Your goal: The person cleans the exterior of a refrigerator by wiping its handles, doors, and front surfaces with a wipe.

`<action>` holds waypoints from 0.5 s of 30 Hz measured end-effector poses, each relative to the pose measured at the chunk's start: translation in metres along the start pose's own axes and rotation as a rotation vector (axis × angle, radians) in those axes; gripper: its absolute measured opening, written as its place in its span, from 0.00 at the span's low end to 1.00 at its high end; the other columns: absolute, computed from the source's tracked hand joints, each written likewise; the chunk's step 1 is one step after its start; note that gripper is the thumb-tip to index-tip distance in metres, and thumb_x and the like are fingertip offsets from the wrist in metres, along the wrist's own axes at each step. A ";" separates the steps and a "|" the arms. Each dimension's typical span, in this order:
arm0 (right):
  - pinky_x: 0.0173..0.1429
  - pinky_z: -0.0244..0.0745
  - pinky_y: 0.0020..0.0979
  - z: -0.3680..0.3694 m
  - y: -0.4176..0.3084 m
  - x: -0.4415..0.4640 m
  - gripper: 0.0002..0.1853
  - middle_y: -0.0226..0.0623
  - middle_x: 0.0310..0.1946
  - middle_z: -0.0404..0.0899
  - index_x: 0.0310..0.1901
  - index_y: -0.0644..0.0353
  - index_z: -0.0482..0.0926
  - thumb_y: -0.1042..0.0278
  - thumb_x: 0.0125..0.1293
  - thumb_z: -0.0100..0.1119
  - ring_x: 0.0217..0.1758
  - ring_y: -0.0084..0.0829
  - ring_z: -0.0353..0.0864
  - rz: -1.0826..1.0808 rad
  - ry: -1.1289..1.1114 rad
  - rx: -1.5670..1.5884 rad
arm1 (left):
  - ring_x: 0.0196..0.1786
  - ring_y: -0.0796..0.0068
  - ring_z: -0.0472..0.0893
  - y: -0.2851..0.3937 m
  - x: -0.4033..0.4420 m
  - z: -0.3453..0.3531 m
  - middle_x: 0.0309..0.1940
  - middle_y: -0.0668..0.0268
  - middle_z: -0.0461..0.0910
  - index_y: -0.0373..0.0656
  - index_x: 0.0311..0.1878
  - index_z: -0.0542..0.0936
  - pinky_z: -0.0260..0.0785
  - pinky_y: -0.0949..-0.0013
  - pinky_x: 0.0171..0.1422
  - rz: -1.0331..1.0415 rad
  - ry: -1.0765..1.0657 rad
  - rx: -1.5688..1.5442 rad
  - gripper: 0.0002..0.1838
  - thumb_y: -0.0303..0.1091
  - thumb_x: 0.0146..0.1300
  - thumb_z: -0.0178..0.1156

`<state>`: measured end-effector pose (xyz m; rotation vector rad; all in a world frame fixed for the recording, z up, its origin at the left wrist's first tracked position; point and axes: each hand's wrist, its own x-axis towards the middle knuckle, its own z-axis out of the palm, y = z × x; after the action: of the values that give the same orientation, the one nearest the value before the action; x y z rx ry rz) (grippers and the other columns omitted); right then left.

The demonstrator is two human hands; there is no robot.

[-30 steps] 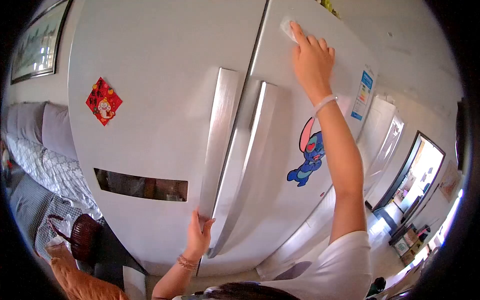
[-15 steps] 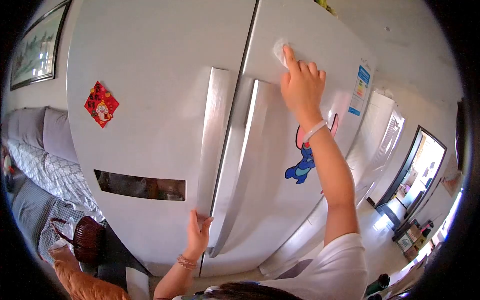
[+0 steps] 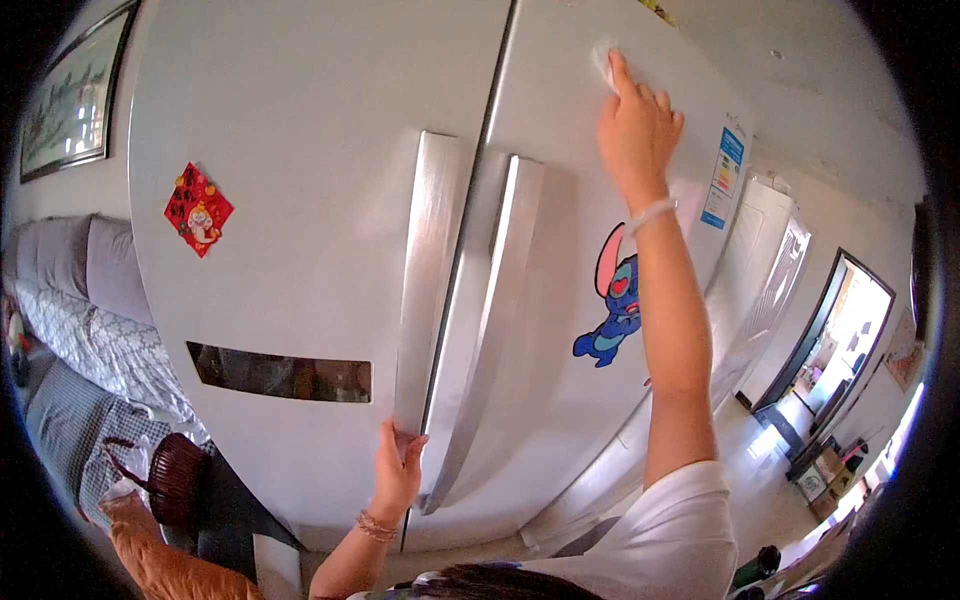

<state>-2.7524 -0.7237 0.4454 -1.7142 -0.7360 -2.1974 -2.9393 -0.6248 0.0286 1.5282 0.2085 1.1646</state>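
A white two-door fridge [image 3: 290,260] fills the middle of the view, both doors shut. My right hand [image 3: 638,130] is raised high on the right door, with a crumpled white wipe [image 3: 604,62] pressed flat under its fingers. Low on the left door, my left hand [image 3: 398,475] is closed round the bottom end of the silver door handle [image 3: 428,270]. The other door handle [image 3: 508,260] stands just right of the gap. A blue cartoon sticker [image 3: 612,315] is partly covered by my right forearm. Above it to the right is a blue energy label [image 3: 722,178].
On the left door are a red diamond-shaped sticker [image 3: 199,210] and a dark display panel [image 3: 280,372]. A sofa [image 3: 100,330] with a brown wicker basket [image 3: 178,480] stands at the left. An open doorway [image 3: 835,330] lies at the far right.
My right hand has slid the wipe up and to the right across the right door. More of the blue cartoon sticker shows now. My left hand has stayed on its handle.
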 end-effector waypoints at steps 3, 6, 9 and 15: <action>0.41 0.60 0.39 0.001 0.000 0.024 0.21 0.35 0.30 0.79 0.55 0.44 0.68 0.65 0.57 0.47 0.39 0.36 0.74 0.036 -0.016 -0.026 | 0.33 0.69 0.76 0.008 0.002 -0.003 0.30 0.59 0.75 0.35 0.49 0.63 0.67 0.71 0.39 -0.024 -0.021 -0.006 0.17 0.23 0.57 0.54; 0.41 0.59 0.39 -0.002 -0.002 0.016 0.22 0.34 0.30 0.79 0.56 0.44 0.67 0.65 0.57 0.47 0.39 0.36 0.74 0.080 -0.072 -0.029 | 0.32 0.70 0.75 0.006 0.001 -0.005 0.29 0.59 0.74 0.36 0.49 0.63 0.66 0.71 0.39 -0.001 -0.030 0.025 0.17 0.23 0.57 0.54; 0.41 0.59 0.38 -0.008 -0.003 -0.005 0.23 0.35 0.30 0.79 0.57 0.45 0.65 0.65 0.57 0.47 0.39 0.36 0.74 0.069 -0.113 -0.018 | 0.33 0.70 0.75 0.015 0.000 -0.007 0.29 0.59 0.74 0.35 0.49 0.63 0.66 0.71 0.39 -0.015 -0.041 0.102 0.17 0.23 0.57 0.54; 0.41 0.59 0.39 -0.029 -0.003 -0.035 0.23 0.37 0.31 0.79 0.57 0.47 0.65 0.67 0.57 0.47 0.40 0.36 0.73 0.049 -0.244 0.013 | 0.33 0.71 0.74 0.010 0.002 -0.001 0.30 0.59 0.74 0.35 0.49 0.62 0.66 0.72 0.39 0.019 -0.016 -0.018 0.17 0.24 0.58 0.55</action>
<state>-2.7683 -0.7398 0.4060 -1.9947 -0.7528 -1.9686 -2.9434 -0.6265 0.0376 1.5267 0.1725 1.1662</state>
